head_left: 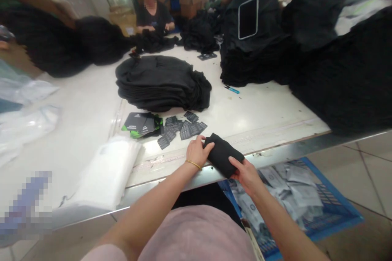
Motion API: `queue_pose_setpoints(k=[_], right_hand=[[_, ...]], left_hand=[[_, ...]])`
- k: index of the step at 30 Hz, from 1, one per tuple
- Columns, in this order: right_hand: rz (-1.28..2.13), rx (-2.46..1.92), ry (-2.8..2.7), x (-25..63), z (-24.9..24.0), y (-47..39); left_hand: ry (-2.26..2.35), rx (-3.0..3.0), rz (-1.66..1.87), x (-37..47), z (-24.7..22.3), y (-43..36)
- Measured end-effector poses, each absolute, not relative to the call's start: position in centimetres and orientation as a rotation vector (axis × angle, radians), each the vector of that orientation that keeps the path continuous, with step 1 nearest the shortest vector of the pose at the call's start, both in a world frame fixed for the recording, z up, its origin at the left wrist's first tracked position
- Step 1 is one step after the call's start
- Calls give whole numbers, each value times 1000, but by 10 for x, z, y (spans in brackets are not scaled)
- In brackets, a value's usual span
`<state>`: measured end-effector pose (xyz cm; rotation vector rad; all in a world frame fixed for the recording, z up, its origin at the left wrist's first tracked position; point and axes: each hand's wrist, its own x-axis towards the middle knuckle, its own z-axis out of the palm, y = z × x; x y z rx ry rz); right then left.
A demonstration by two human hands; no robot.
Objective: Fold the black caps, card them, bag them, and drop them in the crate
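Black cloth (225,155): folded, probably light, soft
Left grip (197,153): pinches left edge
Right grip (247,174): pinches right edge
Best hold: opposite edges

Tags (192,128) before cloth pile (159,83)

The 1 camera sits on the person's head, looking forward and down past the pink top (199,236) at 6 o'clock, closest to the lens. The left hand (197,151) at 6 o'clock and the right hand (246,171) at 5 o'clock show at close range, seen from above. The table (257,110) is viewed at a slant, its near edge climbing from 8 toward 3 o'clock. The wide view drops steeply to the blue basket (333,191) at 4 o'clock and reaches another person (154,14), farther off at 11 o'clock.
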<state>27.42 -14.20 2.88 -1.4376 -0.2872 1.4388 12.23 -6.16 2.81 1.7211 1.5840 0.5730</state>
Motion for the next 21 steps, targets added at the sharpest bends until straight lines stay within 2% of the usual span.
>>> queue_pose_setpoints(k=[4, 8, 12, 14, 17, 21], right_hand=[[1533, -1218, 62, 240, 30, -157], [1776, -1108, 168, 214, 29, -181], [1731, -1245, -45, 240, 27, -186], [1705, -1198, -97, 249, 30, -183], [1903, -1057, -123, 231, 40, -177], [1919, -1216, -244, 196, 56, -167]], left_hand=[[1362, 878, 847, 119, 26, -104], [1150, 587, 1082, 115, 29, -129], [1040, 396, 940, 98, 46, -131], [915, 354, 810, 89, 54, -135], [869, 451, 774, 79, 56, -144], [978, 928, 761, 47, 50, -128]])
